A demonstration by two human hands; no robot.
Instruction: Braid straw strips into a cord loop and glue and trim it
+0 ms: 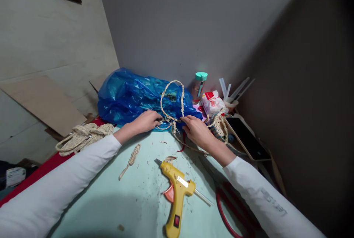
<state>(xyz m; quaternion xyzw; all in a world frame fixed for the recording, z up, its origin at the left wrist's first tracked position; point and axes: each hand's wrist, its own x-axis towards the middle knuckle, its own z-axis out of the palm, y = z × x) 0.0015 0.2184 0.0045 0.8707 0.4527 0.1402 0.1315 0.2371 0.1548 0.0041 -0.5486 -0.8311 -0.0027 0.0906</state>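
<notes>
A pale braided cord [182,96] rises in a loop against a blue plastic bag [124,96] at the back of the table. My left hand [148,120] is closed at the cord's left side, its fingertips pinched on it. On the other side, my right hand [196,129] pinches the cord near the base of the loop. Loose ends of cord hang down between the two hands and trail to the right. Nearer to me lies a yellow glue gun [177,190] with a clear glue stick in its back.
Red-handled scissors [221,208] lie under my right forearm. A bundle of braided cord [85,136] rests at the left, a small twisted piece [131,158] nearer the middle. A phone [247,138], a jar with a green lid [200,83] and glue sticks [229,92] stand right.
</notes>
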